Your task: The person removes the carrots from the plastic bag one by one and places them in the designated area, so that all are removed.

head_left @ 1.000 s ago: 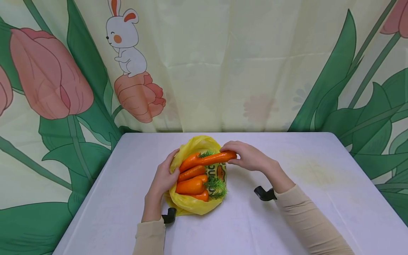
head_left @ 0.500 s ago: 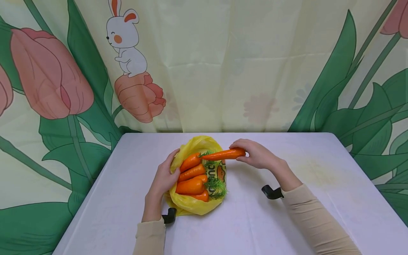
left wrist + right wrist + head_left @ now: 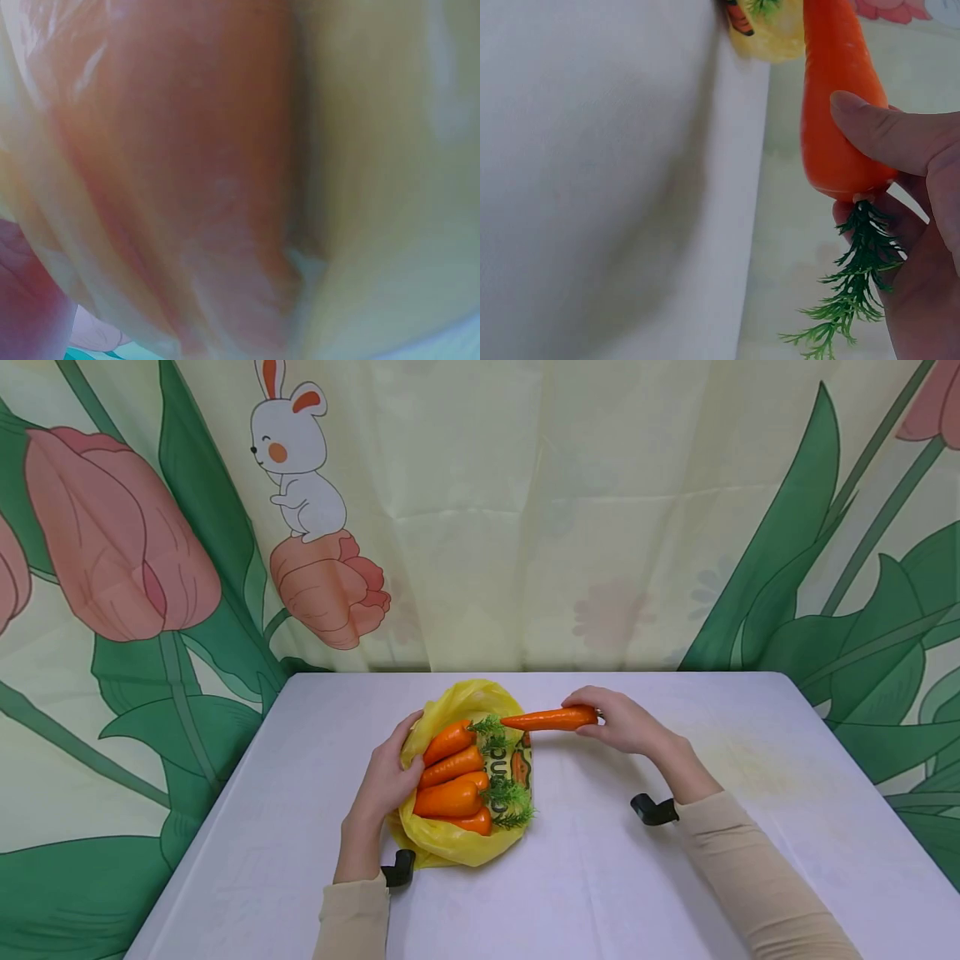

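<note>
On the table, yellow bag holds carrots; left hand grips its side, right hand pinches raised carrot.

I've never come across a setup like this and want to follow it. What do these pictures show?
There is no machine at work: a person uses two bare hands. The wide picture comes from a camera worn on the head, looking forward and down. The blurry close-up comes from the left wrist camera, the other close-up from the right wrist camera. On the white table lies an open yellow bag with several orange carrots in it. The left hand holds the bag's side. The right hand grips another carrot by its thick, leafy end, tip toward the bag.
</note>
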`<state>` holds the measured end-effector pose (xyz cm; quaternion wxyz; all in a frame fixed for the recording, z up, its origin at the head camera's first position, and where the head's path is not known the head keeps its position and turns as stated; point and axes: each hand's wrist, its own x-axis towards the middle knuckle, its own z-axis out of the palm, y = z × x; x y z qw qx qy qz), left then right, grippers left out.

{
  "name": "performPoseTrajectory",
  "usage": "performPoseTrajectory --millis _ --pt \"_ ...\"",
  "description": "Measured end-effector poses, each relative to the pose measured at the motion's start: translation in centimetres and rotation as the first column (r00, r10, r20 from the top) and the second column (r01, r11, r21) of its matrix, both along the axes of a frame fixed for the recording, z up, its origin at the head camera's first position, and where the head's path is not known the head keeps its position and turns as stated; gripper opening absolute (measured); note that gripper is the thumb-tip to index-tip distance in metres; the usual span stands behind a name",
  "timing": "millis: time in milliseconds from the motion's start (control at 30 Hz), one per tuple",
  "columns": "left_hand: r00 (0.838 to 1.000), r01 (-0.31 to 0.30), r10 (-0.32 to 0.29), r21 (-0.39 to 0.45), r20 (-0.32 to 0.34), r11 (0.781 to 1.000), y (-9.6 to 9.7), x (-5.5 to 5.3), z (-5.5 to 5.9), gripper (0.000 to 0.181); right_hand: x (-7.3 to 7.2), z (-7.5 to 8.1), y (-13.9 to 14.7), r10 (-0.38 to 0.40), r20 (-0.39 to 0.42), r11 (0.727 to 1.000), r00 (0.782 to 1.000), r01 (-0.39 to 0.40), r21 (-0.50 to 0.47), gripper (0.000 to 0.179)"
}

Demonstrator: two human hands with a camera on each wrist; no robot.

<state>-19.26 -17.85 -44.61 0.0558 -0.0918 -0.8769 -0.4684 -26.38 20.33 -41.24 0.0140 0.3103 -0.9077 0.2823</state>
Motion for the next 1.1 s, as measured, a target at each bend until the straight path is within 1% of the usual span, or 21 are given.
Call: performPoseTrajectory --millis 300,500,733,967,1100 --pt "1.000 -0.008 0.008 0.001 0.007 1.000 -0.2 0.0 0.0 0.067 -1.0 -1.0 1.1 -0.034 0.022 0.999 0.999 0.035 -0.016 0.039" --pt "1.000 -0.011 0.011 0.005 0.008 1.000 -0.1 0.1 0.2 0.067 -1.4 -1.4 1.9 -0.061 0.045 0.998 0.997 0.062 -0.021 0.039" --pt "1.000 -0.023 0.023 0.010 0.021 1.000 -0.1 0.1 0.2 0.066 -1.9 -2.1 2.7 -0.063 0.041 0.997 0.997 0.065 -0.044 0.038" --pt "0.999 -0.026 0.025 0.015 0.027 1.000 -0.1 0.1 0.3 0.066 -2.3 -2.8 3.4 -0.119 0.115 0.992 0.986 0.122 -0.018 0.038" --pt "0.999 -0.021 0.021 0.019 0.027 1.000 -0.1 0.2 0.4 0.067 -2.6 -3.2 3.7 -0.143 0.139 0.989 0.980 0.145 -0.001 0.039"
